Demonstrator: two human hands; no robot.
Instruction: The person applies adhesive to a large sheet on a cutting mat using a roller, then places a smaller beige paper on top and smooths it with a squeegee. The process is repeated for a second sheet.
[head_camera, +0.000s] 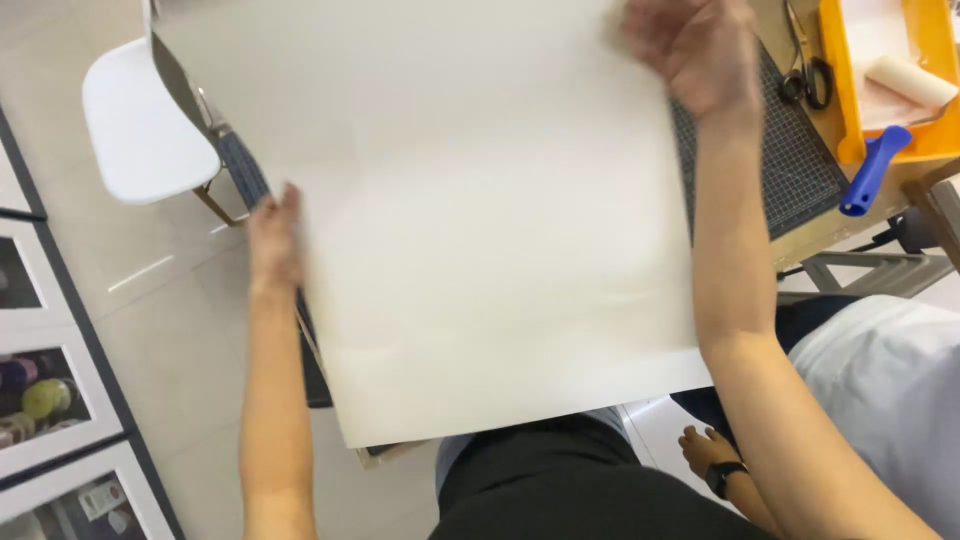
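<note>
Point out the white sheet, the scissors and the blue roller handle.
white sheet (480, 220): head view, middle of its face.
scissors (812, 78): head view, black finger loops.
blue roller handle (873, 172): head view, middle of the grip.

We see the sheet (470, 220) lying over the cutting mat (790, 160) on the table (850, 225), scissors (808, 70) and tray (845, 90) to its right, chair (140, 130) left.

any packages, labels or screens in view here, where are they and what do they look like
Package with a label: bottom left, behind the glass of a white-framed cabinet; pale, with a red patch.
Round containers: in the cabinet compartment above; yellowish-green and purple, too blurred to tell more.
Wrist device: dark, on another person's arm at bottom right; no lit screen can be made out.
No signs visible.
</note>
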